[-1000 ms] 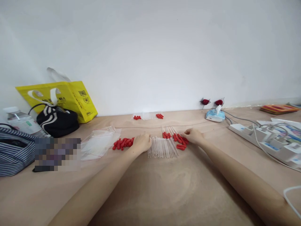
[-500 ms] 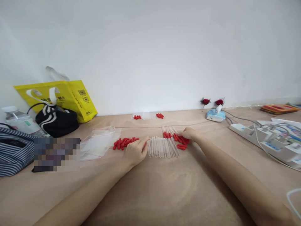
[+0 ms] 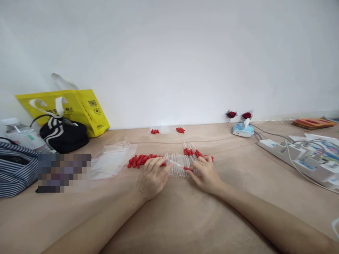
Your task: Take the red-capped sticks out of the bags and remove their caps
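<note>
My left hand (image 3: 155, 178) is over the left side of a row of thin clear sticks (image 3: 178, 171). Its thumb and fingertips close on one end of a clear stick (image 3: 176, 163) that slants toward my right hand. My right hand (image 3: 206, 173) pinches a small red tube-like piece (image 3: 186, 168) at the stick's other end; whether the two are joined I cannot tell. Loose red pieces (image 3: 137, 160) lie beside my left fingers. Beyond my right hand are sticks with red ends (image 3: 189, 151), their clear parts pointing toward the wall.
Clear zip bags (image 3: 112, 162) lie at left, near a yellow bag (image 3: 92, 113), a black pouch (image 3: 65, 135) and a bottle (image 3: 22, 134). A small bag with red pieces (image 3: 166, 129) is by the wall. At right are a tissue pack (image 3: 242, 130), dark red roses (image 3: 247, 115) and a power strip (image 3: 293, 158).
My right hand has come left and nearer from the red pieces at right, with a red piece in its fingers. My left hand has shifted slightly, and a stick now spans between both hands.
</note>
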A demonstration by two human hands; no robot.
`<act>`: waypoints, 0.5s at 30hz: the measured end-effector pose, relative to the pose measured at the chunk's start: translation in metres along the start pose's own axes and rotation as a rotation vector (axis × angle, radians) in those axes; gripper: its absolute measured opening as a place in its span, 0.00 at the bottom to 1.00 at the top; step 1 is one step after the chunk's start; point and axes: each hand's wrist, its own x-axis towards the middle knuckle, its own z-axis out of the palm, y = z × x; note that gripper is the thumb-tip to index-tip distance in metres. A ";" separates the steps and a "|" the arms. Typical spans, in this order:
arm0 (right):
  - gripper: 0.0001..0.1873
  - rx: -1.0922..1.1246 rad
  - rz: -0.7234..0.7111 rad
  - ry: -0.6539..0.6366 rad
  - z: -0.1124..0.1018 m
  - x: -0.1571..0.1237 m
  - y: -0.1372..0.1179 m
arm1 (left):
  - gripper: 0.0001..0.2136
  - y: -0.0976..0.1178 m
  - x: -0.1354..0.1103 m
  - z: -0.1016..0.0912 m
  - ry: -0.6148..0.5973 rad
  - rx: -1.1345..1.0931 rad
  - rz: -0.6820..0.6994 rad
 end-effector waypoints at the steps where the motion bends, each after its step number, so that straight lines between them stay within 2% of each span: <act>1: 0.10 -0.011 -0.063 0.002 0.002 -0.003 -0.004 | 0.12 0.003 0.001 -0.001 -0.006 -0.001 0.034; 6: 0.10 -0.024 -0.234 -0.008 0.006 -0.006 -0.017 | 0.05 0.012 0.001 -0.002 -0.058 -0.037 0.112; 10: 0.07 -0.027 -0.210 0.031 0.008 -0.006 -0.020 | 0.05 0.012 0.000 -0.002 -0.083 -0.027 0.136; 15: 0.05 -0.023 -0.186 -0.003 0.009 -0.007 -0.019 | 0.08 0.010 -0.001 -0.002 -0.083 -0.066 0.129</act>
